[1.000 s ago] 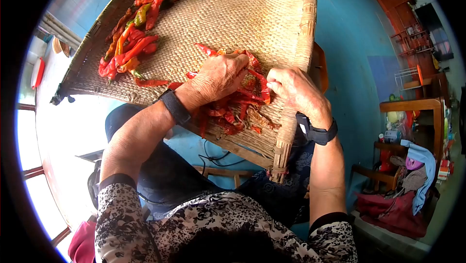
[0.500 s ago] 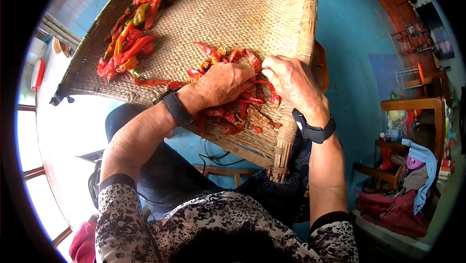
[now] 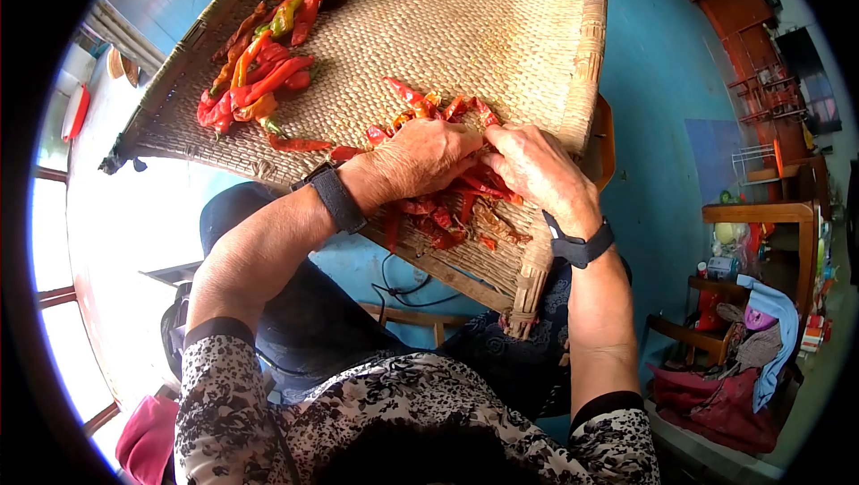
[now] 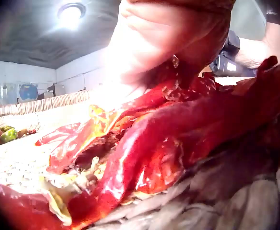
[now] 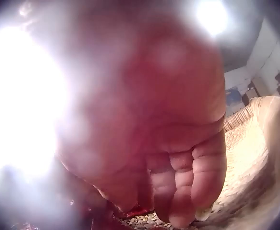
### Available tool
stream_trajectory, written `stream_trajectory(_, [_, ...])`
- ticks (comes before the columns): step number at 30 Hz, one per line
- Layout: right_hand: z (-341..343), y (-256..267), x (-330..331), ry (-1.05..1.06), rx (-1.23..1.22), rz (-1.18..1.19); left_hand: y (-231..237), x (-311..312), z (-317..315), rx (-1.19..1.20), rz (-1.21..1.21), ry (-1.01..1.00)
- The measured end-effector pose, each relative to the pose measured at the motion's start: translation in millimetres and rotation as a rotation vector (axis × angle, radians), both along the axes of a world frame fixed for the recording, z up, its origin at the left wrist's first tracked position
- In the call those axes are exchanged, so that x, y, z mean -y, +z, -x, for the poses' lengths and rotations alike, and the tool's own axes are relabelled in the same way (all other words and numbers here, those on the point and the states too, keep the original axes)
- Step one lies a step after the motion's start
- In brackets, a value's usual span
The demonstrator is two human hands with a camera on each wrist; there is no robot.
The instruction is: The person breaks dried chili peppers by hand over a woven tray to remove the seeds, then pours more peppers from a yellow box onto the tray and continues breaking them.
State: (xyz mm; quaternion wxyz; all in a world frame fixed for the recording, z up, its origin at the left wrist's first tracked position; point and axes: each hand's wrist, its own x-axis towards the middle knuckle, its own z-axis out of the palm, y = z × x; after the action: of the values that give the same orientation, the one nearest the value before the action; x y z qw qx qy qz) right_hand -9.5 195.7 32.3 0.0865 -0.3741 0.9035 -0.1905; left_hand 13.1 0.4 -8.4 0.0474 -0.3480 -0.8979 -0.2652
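Note:
Both hands meet over a pile of dried red chili peppers (image 3: 438, 216) at the near corner of a woven tray (image 3: 447, 29). My left hand (image 3: 425, 158) curls its fingers down into the pile and grips a wrinkled red chili pepper (image 4: 178, 88); its fingertips are hidden. Close against it, my right hand (image 3: 541, 167) has thumb and forefinger together at the same spot. A bit of red pepper (image 5: 141, 211) shows between its thumb and bent fingers. Pale seeds (image 5: 144, 221) lie beneath. Split, glossy pepper skins (image 4: 125, 158) rest on the weave beside the left hand.
Fresher red, orange and green peppers (image 3: 268, 73) line the tray's far left side. The tray's bound rim (image 3: 591, 38) rises on the right. A wooden chair (image 3: 761, 214) with cloths stands at the right. A black cable (image 3: 394, 288) lies on the blue floor.
The right hand drew away to the upper right, then came back against the left fingertips. The left hand stayed over the pile. The tray shifted slightly right in the head view.

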Motion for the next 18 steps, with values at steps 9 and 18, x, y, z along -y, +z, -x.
stream_trajectory(9, [-2.7,0.1,-7.2,0.009,-0.042,0.056,-7.4,-7.2,2.3,0.018,0.017,-0.021])
stream_trajectory(18, [-3.6,-2.0,-15.2,0.037,-0.076,0.048,-14.9,-12.1,5.0,-0.005,0.019,-0.036])
